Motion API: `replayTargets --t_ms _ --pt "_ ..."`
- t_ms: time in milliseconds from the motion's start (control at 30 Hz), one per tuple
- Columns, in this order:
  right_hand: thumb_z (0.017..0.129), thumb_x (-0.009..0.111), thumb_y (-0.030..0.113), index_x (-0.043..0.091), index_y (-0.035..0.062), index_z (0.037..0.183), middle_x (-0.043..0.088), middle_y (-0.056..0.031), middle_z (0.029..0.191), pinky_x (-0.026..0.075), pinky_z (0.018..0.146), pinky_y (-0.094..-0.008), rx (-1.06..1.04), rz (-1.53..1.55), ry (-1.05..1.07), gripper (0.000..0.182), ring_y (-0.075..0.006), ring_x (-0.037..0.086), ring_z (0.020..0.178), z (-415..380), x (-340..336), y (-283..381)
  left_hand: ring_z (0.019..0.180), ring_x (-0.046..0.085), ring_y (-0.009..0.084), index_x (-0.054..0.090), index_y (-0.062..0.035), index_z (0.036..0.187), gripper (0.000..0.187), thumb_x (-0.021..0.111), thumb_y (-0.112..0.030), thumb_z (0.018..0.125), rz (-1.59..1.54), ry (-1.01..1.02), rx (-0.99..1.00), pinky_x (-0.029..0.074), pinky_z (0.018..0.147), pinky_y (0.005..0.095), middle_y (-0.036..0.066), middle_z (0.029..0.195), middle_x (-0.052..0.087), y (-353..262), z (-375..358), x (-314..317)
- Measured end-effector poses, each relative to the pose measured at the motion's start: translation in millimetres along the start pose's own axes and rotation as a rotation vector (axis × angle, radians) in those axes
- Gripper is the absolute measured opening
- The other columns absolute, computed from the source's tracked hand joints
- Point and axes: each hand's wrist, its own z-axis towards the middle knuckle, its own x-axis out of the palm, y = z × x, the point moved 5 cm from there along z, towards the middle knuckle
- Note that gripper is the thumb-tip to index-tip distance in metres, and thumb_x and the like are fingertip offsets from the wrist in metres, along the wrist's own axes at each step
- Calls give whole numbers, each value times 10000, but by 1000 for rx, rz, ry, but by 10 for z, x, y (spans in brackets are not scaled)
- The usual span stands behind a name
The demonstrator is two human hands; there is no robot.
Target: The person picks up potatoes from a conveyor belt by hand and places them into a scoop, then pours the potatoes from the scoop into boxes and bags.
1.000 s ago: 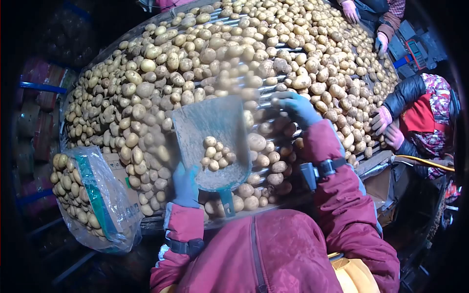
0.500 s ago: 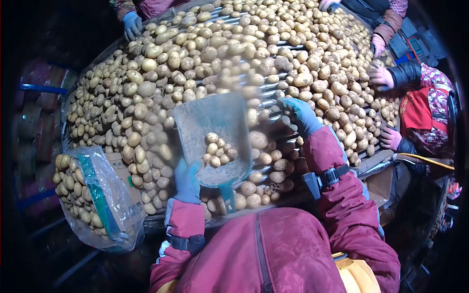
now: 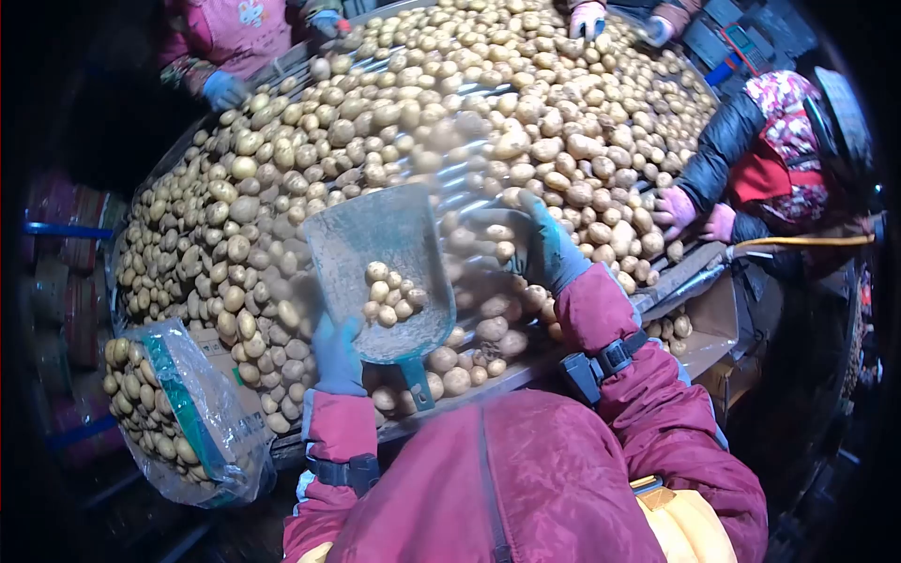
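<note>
A grey-green scoop (image 3: 375, 230) lies on the potato heap in front of me, its short handle toward my body. Several small potatoes (image 3: 389, 296) rest in it. My left hand (image 3: 338, 357), in a blue-grey glove, grips the scoop's left rim; its fingers are partly hidden. To the right of the scoop is my gloved right hand (image 3: 554, 249), fingers curved and apart, with nothing visibly held. A couple of potatoes (image 3: 502, 239) are just left of its fingers, over the metal rollers (image 3: 460, 188). Blur softens this spot.
Potatoes (image 3: 582, 141) cover the sorting table. At the left hangs a plastic-lined carton (image 3: 221, 385) full of potatoes; another carton (image 3: 709, 328) is below the right edge. Co-workers' gloved hands (image 3: 676, 211) work at the right and far edges. A yellow cable (image 3: 807, 241) runs at right.
The view has shifted. My right hand's fingers have spread, and potatoes show just left of them. The scoop stays beside my left hand, its small potatoes still inside. Co-workers' hands have moved.
</note>
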Motion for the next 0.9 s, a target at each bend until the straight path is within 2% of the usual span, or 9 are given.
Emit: replayTargets --t_ms 67,167,267,367,467,600,700,767,900 --pt "969 601 510 558 24 1332 583 -99 1200 536 948 -425 -2 21 -64 609 -314 613 1176 -268 180 60 1035 633 185 591 39 1286 405 543 -52 894 41 36 -7 510 906 319 81 1188 653 -68 -73 131" --pt "957 656 305 567 48 1313 604 -81 1150 542 836 -395 -47 7 -33 448 -222 642 1020 -591 75 44 1060 606 200 505 62 1357 514 574 -23 855 128 83 -16 500 907 317 117 1256 599 -90 -191 321" --pt "943 664 198 672 32 1226 701 -30 1101 488 682 -222 -33 -327 -177 328 -80 618 825 -805 -385 -16 1052 611 200 534 62 1339 493 581 -38 858 180 144 22 507 894 311 112 1222 616 -27 -280 523" --pt "964 590 278 730 39 1099 700 -2 968 401 568 -149 -127 -547 -293 307 -31 565 742 -1060 -785 -215 1052 614 195 539 58 1342 484 574 -63 874 290 220 43 509 903 318 112 1213 628 -25 -410 804" --pt "964 576 424 735 15 957 634 -10 684 364 445 -150 14 -284 -443 439 -18 484 514 -1575 -961 -285 1012 627 186 544 40 1347 473 586 -80 891 345 313 65 520 878 322 105 1176 648 51 -496 1112" --pt "987 558 498 699 -2 874 513 0 533 264 331 -172 32 -62 -608 531 -16 333 350 -2306 -1150 -272 963 643 184 568 15 1312 453 622 -54 868 296 406 -43 540 825 315 108 1144 655 136 -717 1676" --pt "1015 525 479 683 -21 1046 548 -17 596 306 373 -165 -44 87 -597 525 -17 379 400 -2788 -1418 -269 805 685 203 611 -21 1216 377 623 -67 842 320 414 -128 581 715 318 84 1042 676 309 -737 2018" --pt "1007 547 376 651 -3 1200 674 -94 933 397 475 -205 -187 70 -583 438 -50 483 524 -3126 -1499 -258 797 690 215 606 -6 1205 370 624 -63 840 347 458 -155 606 699 348 96 1029 674 286 -979 2363" --pt "952 563 272 652 52 1254 672 -141 1125 416 522 -208 -298 87 -691 384 -89 549 615 -3859 -1793 -364 822 695 243 595 0 1201 348 591 -61 859 390 585 -184 633 704 389 112 1011 666 376 -1269 2839"
